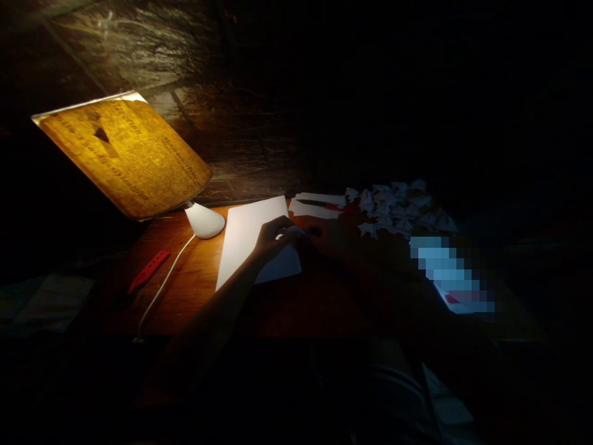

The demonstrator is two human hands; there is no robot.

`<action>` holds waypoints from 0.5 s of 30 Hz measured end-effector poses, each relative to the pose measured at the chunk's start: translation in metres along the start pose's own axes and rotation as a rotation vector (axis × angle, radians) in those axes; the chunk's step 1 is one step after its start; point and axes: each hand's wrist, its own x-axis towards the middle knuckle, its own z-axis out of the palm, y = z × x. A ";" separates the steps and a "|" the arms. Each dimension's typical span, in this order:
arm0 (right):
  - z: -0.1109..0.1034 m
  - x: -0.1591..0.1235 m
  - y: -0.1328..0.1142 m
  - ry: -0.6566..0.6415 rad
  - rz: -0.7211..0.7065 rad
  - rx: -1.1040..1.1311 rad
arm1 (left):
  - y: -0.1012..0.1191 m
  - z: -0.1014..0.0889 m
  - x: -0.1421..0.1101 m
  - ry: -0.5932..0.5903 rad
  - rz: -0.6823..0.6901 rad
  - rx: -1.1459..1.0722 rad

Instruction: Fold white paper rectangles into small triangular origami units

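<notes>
1. Paper piece [295, 230], small and white, probably folded: between the two hands, above the right side of a large white paper sheet [241, 241]. Outline partly hidden by fingers and shadow.
2. Left hand [273, 238]: fingers curled nearly closed, apparently pinching the piece. Right hand [320, 238]: fingers bent beside the piece, in deep shade; opening and grip cannot be told.
3. Risk, judged: poor light on the right-hand side could hide an edge, giving a skewed crease. Uneven pull from the two hands could tear or spring the piece open.
4. Risk, judged: a forearm dragging leftward could catch the thin white cable [167, 278] and shift the white lamp base [206, 221], which carries a tilted, amber-lit printed shade [134, 154].
5. Edges: white sheet lies flat on the brown wooden desk [185, 272], its near edge well inside the desk's front edge. Red perforated strip [151, 269] sits left of the cable.
6. Far right of the hands: white paper strips [317, 210] and a cluster of folded white paper shapes [398, 207]; reaching that way could knock the nearest ones. Glowing flat screen [447, 275] lies nearer the person.
7. Room: most open toward the person, in front of the sheet; tighter toward the far strips.
</notes>
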 end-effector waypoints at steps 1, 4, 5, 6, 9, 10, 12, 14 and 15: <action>0.000 0.000 0.000 -0.009 0.001 -0.002 | 0.002 0.000 0.000 0.001 0.009 -0.005; 0.001 0.000 0.000 -0.030 0.020 -0.013 | 0.007 0.000 -0.002 0.007 0.038 -0.002; 0.002 0.000 0.000 -0.037 0.026 -0.017 | 0.008 -0.001 -0.003 0.005 0.042 0.000; 0.003 0.000 0.000 -0.040 0.029 -0.019 | 0.009 -0.001 -0.004 0.006 0.042 0.002; 0.006 -0.002 -0.001 -0.057 0.018 -0.015 | 0.008 -0.002 -0.005 0.021 0.024 0.009; 0.007 -0.002 -0.001 -0.066 0.010 -0.007 | 0.007 -0.003 -0.004 0.029 0.013 0.006; 0.007 -0.003 0.000 -0.071 -0.001 0.010 | 0.006 -0.003 -0.004 0.057 -0.006 -0.008; 0.007 -0.002 0.002 -0.060 -0.002 0.012 | 0.005 -0.003 -0.003 0.074 -0.016 -0.024; 0.007 -0.002 0.003 -0.052 -0.002 0.007 | 0.005 -0.002 -0.002 0.075 -0.019 -0.028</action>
